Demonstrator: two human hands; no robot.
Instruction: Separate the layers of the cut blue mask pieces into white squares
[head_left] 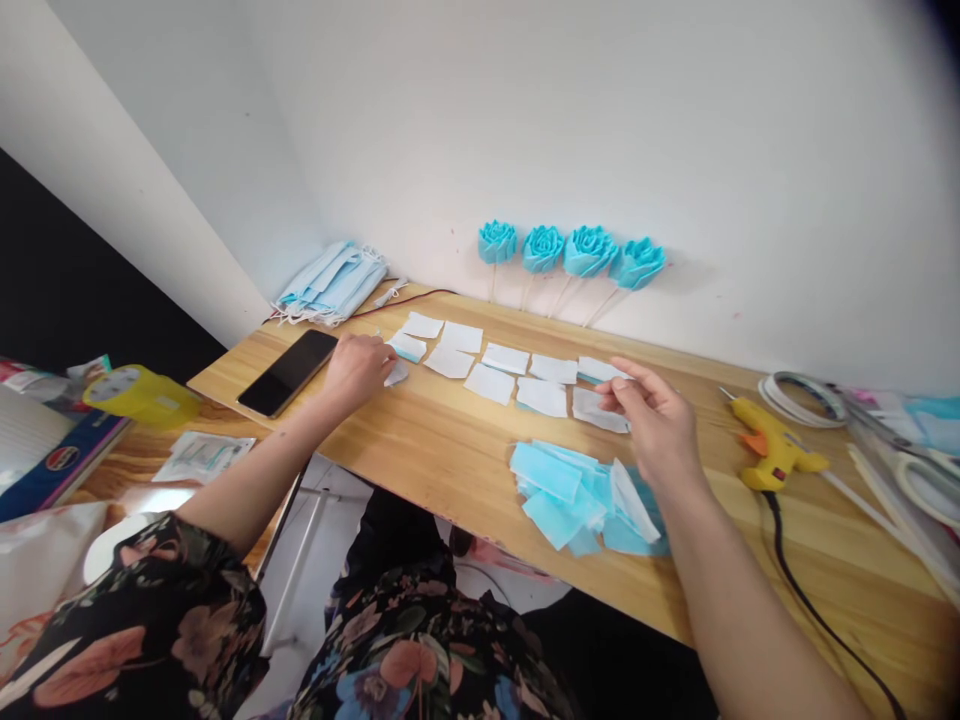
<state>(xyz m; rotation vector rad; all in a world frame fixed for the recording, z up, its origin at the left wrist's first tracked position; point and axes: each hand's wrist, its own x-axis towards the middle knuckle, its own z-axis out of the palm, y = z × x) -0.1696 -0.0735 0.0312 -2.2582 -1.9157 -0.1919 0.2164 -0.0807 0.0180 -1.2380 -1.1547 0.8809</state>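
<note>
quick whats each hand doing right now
Left hand: closed on a white square.
Right hand: loosely pinched by another white square; grip cannot be told.

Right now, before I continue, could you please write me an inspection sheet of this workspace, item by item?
Surface: wooden table, bare along the middle.
Job's things: white squares in two rows; pile of blue pieces near the front edge; four blue roses leaning on the wall.
Clutter: phone, stack of masks, glue gun lying on the table.
Hands: left hand rests on the leftmost white piece; right hand has its fingers at the right end of the rows; grip cannot be told.
Cables: black cable runs from the glue gun towards the front edge; thin cord by the masks.
Surroundings: white wall; lower desk at the left with a yellow tape roll.
</note>
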